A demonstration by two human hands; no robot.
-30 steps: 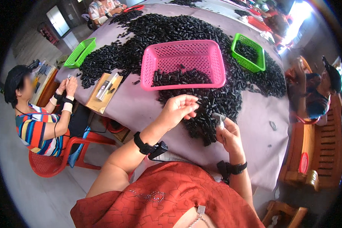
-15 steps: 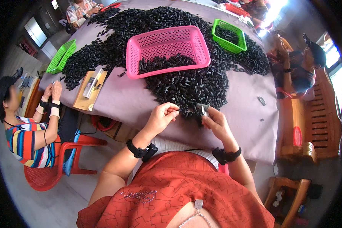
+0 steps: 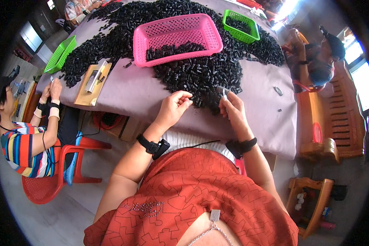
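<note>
Many small black cylindrical pieces (image 3: 199, 74) lie heaped on the cloth-covered table (image 3: 266, 123). My left hand (image 3: 174, 108) hovers at the near edge of the heap, thumb and forefinger pinched together. Whatever is between those fingertips is too small to make out. To its right, my right hand (image 3: 233, 107) grips a small thin grey piece with a pale, shiny edge (image 3: 223, 91); its exact kind I cannot tell. The two hands are apart. Beyond them, a pink perforated basket (image 3: 176, 59) rests on the heap, partly filled with the same black pieces.
A green basket (image 3: 241, 26) holds black pieces at the far right; another green basket (image 3: 60, 54) stands at the left edge. A tan board (image 3: 86, 95) carries a clear tube. A person in stripes (image 3: 26, 141) works at left on a red chair (image 3: 49, 190); others sit around.
The whole view has shifted, so table and hands appear higher. My right hand has turned the grey piece more upright. My left hand stays pinched.
</note>
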